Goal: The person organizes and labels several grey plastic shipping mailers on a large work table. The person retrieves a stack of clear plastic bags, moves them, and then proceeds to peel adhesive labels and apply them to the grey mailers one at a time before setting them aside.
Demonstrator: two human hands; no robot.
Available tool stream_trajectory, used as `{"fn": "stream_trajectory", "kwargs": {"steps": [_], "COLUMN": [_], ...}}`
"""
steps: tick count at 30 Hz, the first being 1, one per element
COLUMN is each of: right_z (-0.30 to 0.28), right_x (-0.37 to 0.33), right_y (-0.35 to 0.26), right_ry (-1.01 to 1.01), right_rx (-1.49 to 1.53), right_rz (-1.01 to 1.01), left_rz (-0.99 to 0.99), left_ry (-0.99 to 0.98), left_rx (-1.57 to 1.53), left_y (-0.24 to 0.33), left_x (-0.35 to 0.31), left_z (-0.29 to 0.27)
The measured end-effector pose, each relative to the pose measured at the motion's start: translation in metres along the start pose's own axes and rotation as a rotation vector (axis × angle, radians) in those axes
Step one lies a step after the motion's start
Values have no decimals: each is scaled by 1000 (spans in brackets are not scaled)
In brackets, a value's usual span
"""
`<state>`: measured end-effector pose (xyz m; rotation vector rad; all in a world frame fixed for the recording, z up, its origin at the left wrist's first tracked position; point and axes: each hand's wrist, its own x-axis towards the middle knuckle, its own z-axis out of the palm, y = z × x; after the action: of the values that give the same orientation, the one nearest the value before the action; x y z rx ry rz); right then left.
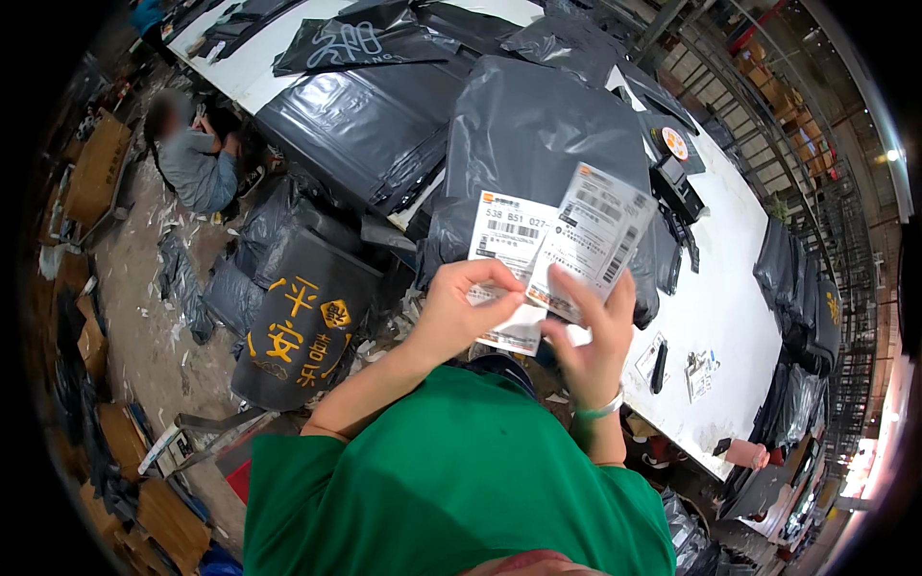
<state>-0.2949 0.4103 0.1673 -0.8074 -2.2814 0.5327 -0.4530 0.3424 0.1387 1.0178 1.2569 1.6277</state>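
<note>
I have two white printed shipping labels in front of me, over a large grey plastic-wrapped parcel (pixel 538 125) at the table's near edge. My left hand (pixel 466 307) is closed in a pinch where the lower parts of the left label (pixel 507 235) and right label (pixel 600 226) meet. The right label is tilted and overlaps the left one. My right hand (pixel 595 346), with a band at its wrist, has its fingers spread apart; the index fingertip rests against the right label's lower part. The thumb is by the left label's lower end.
The white table (pixel 715 288) bears more grey bags (pixel 355 125), a tape roll (pixel 670 143), a black device (pixel 677 187) and a black slim tool (pixel 659 369). Wrapped parcels (pixel 298 326) lie on the littered floor at left, where a person (pixel 197 158) sits. Dark parcels (pixel 797 288) stand at right.
</note>
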Motion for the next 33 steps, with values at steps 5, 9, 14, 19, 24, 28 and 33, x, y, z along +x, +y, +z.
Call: {"fn": "stream_trajectory", "kwargs": {"steps": [5,9,14,19,24,28,33], "right_z": [14,20,17,-52,0,-22,19], "right_x": [12,18,44,65,22,71,46], "right_y": [-3,4,78,128,98,88,124], "right_ry": [103,-65,221,790,-95,-343,-340], "right_rx": [38,634,1472,188,-173,-72,-553], "right_rz": [-84,57,741,84,-139,177,-158], "left_rz": [164,315,33,-313,-866,-504,40], "left_ry": [3,18,15,470,479,451,324], "left_rx": [147,280,-774,-85,544,385,230], "left_y": [9,11,-15,-133,-239,-152,-13], "left_x": [1,-6,-38,-114,-304,-174,-14], "left_z": [-1,-5,-60,-225,-324,-297,-148]}}
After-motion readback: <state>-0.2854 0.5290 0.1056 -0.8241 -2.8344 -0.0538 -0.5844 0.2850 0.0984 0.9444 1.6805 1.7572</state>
